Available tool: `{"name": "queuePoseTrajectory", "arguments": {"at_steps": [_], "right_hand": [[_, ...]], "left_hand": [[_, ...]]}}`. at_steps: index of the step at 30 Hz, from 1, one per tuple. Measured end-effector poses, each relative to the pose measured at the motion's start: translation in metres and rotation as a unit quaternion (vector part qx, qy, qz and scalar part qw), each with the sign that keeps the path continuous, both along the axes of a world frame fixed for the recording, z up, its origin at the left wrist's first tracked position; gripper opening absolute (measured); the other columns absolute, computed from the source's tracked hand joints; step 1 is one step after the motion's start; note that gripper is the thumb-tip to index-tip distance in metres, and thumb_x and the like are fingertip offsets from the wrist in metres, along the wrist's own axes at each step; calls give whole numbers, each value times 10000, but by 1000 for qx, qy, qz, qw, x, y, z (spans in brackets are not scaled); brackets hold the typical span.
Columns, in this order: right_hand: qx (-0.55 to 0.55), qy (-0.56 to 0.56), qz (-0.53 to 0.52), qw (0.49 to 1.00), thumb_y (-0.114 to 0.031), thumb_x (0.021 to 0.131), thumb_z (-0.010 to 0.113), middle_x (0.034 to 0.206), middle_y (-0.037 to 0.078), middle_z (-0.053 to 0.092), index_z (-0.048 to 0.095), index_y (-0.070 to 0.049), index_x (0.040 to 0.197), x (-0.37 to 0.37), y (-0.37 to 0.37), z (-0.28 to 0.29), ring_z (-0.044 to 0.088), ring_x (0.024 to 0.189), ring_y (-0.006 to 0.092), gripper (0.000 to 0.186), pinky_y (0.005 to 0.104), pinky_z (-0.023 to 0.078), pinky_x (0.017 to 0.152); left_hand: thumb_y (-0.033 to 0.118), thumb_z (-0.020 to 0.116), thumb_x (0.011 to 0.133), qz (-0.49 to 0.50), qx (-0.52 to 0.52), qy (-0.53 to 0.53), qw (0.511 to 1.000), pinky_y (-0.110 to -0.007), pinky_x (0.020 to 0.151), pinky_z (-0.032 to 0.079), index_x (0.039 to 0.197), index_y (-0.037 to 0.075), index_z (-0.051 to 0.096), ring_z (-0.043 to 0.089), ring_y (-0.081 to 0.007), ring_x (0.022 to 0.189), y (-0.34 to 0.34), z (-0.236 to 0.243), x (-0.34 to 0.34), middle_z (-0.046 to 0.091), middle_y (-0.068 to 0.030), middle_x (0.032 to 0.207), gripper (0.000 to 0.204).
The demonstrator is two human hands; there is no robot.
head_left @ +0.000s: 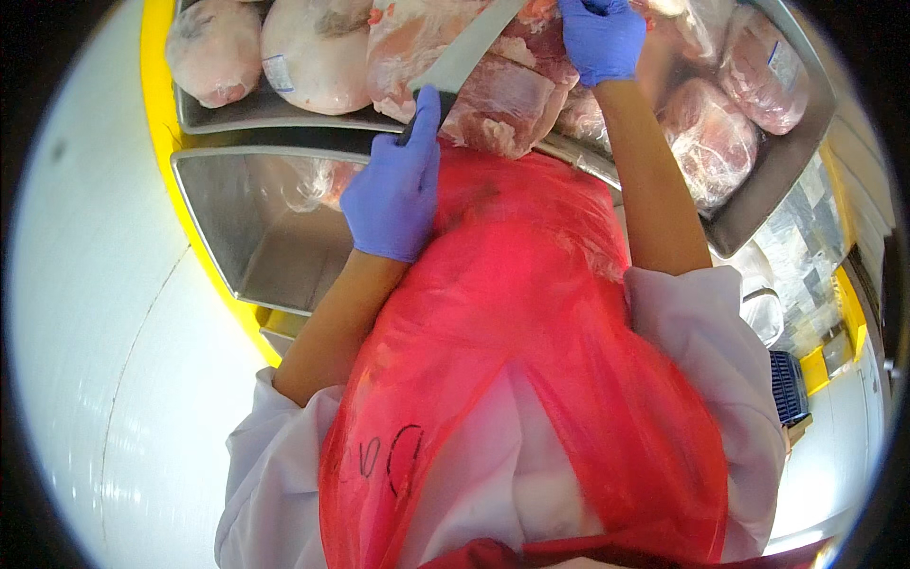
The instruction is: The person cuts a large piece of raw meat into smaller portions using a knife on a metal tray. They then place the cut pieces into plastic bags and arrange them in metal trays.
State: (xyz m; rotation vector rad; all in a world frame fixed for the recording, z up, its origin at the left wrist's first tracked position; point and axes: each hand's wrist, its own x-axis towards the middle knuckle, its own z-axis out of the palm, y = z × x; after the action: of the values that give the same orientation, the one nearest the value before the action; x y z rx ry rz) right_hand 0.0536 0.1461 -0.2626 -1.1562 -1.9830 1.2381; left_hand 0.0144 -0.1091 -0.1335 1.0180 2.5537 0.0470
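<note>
My left hand (391, 201), in a blue glove, is wrapped round the dark handle of a knife (471, 49). Its wide blade slants up and to the right over large pieces of raw meat (507, 102), and its tip runs out of the top edge. At the top, my right hand (604, 43), also gloved in blue, is curled closed above the meat. Whatever its fingers pinch is hidden. Plastic film covers part of the meat just below the blade. Wrapped meat pieces (316, 52) with labels lie left of the knife.
A metal tray (773, 180) holds the meat, with more wrapped pieces (709, 142) at right. Nearer me on the left is a deep metal bin (284, 256) with clear plastic wrap inside. Yellow edging (204, 242) borders the left side. A dark blue crate (789, 387) stands at right.
</note>
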Motion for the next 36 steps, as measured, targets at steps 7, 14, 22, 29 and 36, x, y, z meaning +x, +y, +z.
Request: {"name": "queuePoseTrajectory", "arguments": {"at_steps": [7,14,22,29,36], "right_hand": [[-104,-12,-51,993,-121,857,675,691,39,631,677,-16,826,7,-9,1,572,630,114,110,282,479,599],[-222,82,-60,970,-86,873,650,672,8,623,665,-47,786,16,2,-10,564,586,73,97,238,460,529],[-31,-174,53,983,-333,829,690,888,110,700,747,-95,942,-9,2,44,681,791,256,269,365,538,719],[7,-167,8,986,-327,793,663,950,130,684,756,-135,871,-20,-18,31,667,860,324,227,403,534,779],[70,-150,147,975,-224,779,650,900,129,668,755,-136,815,-27,-23,35,648,815,285,142,389,516,740]], "left_hand": [[231,607,914,86,95,-29,991,-418,571,491,1471,319,404,606,-288,649,-31,-16,-14,579,-77,799,600],[209,643,898,14,68,-27,997,-385,578,500,1433,334,467,596,-252,630,-28,35,-52,566,-54,757,577],[221,658,890,-27,69,-28,997,-377,596,504,1418,338,483,611,-264,673,-15,47,-66,590,-60,773,568],[202,641,900,27,66,-85,994,-383,609,505,1425,339,473,617,-262,678,-18,40,-51,593,-64,778,568],[204,640,908,54,89,-94,990,-365,627,495,1424,325,479,615,-266,688,-20,38,-53,601,-84,800,554]]}}
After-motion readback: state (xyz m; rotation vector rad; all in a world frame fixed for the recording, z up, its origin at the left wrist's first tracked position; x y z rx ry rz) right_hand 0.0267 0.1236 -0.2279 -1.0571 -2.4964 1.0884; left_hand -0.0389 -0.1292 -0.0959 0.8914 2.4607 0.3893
